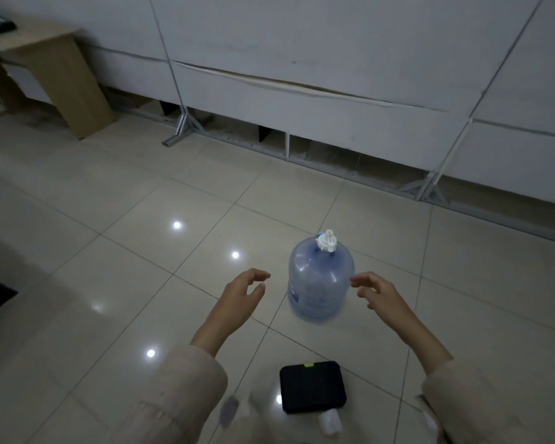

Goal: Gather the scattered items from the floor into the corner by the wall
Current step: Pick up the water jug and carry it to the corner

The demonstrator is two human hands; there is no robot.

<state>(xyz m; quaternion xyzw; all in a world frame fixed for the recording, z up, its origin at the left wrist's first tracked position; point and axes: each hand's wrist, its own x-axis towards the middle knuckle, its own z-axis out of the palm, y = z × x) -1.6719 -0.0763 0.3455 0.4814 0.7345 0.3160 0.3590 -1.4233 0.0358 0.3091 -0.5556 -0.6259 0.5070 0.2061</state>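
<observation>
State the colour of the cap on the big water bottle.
White, on the translucent blue water bottle; cap shows best in the head view.

Legible text: none. Water jug (320, 283), clear blue plastic: one label low on its left side, white with red and blue patches, printing too small and blurred to read. Jug's white cap (326, 241): no marking can be made out. Black case (312, 386) on the floor: a small yellow-green tab at its far edge, no lettering can be made out. No other signs, numbers or brands can be read anywhere in view.
</observation>
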